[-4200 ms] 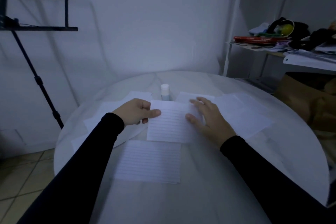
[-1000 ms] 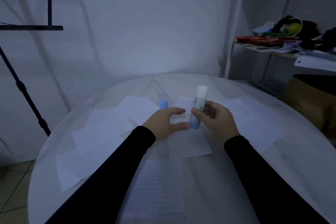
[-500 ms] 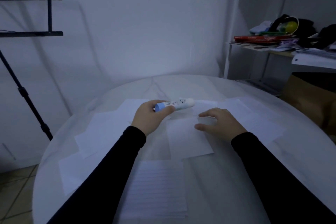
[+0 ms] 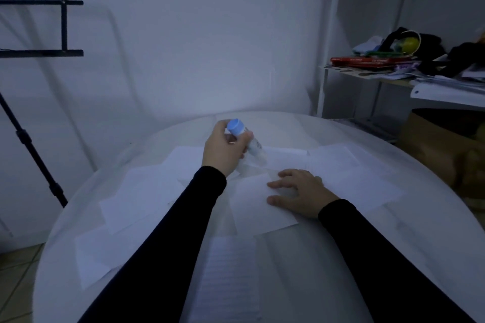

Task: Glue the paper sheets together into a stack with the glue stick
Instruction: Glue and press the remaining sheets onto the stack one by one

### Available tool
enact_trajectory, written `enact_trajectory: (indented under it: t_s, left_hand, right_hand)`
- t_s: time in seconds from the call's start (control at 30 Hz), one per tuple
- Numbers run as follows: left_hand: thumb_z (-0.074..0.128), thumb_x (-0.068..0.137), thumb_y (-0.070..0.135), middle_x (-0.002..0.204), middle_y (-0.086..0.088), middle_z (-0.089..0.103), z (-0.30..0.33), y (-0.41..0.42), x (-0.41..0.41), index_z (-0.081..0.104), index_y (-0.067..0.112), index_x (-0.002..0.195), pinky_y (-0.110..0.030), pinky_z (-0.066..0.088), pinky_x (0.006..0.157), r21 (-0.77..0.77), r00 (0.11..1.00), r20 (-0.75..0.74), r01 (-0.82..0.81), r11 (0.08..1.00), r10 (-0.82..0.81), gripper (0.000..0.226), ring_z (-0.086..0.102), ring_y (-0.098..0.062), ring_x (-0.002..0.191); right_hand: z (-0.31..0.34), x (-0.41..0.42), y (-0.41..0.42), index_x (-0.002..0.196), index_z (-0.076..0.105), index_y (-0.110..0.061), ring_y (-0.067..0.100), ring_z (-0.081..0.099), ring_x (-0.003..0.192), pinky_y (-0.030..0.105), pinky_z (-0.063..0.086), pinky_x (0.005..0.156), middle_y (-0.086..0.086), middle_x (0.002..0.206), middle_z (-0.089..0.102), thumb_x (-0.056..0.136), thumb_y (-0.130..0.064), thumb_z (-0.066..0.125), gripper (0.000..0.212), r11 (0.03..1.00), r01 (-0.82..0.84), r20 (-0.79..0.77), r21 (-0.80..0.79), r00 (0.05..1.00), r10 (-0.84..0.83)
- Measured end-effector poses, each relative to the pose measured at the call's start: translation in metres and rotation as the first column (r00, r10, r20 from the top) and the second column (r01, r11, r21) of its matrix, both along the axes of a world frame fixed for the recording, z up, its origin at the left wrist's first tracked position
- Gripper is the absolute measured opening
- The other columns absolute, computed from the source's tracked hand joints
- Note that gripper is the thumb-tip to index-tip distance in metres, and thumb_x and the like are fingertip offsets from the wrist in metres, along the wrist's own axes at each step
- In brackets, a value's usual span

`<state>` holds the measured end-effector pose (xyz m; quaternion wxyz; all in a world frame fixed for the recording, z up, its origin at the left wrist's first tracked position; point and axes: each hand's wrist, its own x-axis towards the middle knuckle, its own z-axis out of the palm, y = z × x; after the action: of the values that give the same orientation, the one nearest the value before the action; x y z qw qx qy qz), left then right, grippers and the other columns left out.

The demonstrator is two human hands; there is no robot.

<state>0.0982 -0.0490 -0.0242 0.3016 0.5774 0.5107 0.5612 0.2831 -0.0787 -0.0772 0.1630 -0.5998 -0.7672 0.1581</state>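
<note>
The glue stick (image 4: 245, 139) is gripped in the left hand (image 4: 223, 151), whose fingers are curled round its barrel. It is tilted, with the blue end uppermost and the lower end angled down to the right, over the far edge of a blank paper sheet (image 4: 258, 204). Whether the lower end touches the paper cannot be told. That sheet is pressed flat near the middle of the round white table (image 4: 393, 231) by the right hand (image 4: 299, 193), laid palm down with straight, spread fingers. A lined sheet (image 4: 231, 275) is seen just nearer the person, between the two black sleeves. More sheets are spread to the left (image 4: 136, 196) and to the right (image 4: 349, 173). A cluttered shelf (image 4: 393, 71) is seen at far right, and a black stand (image 4: 31, 139) at left.
</note>
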Motion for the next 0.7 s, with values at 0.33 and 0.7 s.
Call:
enact_trajectory:
  t_s: [0.33, 0.7]
  left_hand:
    - [0.054, 0.094, 0.024, 0.088, -0.011, 0.065, -0.025, 0.002, 0.020, 0.042, 0.022, 0.137, -0.030, 0.042, 0.072, 0.202, 0.856, -0.511, 0.033, 0.979, 0.076, 0.045, 0.060, -0.029, 0.084]
    - [0.052, 0.096, 0.022, 0.108, -0.011, 0.063, -0.025, 0.002, 0.030, 0.037, 0.025, 0.142, -0.027, 0.041, 0.080, 0.186, 0.840, -0.543, 0.127, 0.974, -0.006, 0.049, 0.058, -0.025, 0.094]
  right_hand:
    - [0.002, 0.003, -0.002, 0.123, 0.056, -0.045, 0.009, 0.024, 0.137, 0.043, 0.012, 0.114, -0.014, 0.146, 0.035, 0.074, -0.064, 0.063, 0.054, 0.999, -0.015, -0.031, -0.030, 0.999, 0.014]
    - [0.003, 0.002, -0.002, 0.123, 0.056, -0.044, 0.009, 0.025, 0.137, 0.044, 0.012, 0.114, -0.014, 0.146, 0.035, 0.074, -0.064, 0.063, 0.054, 0.999, -0.005, -0.027, -0.038, 1.000, 0.004]
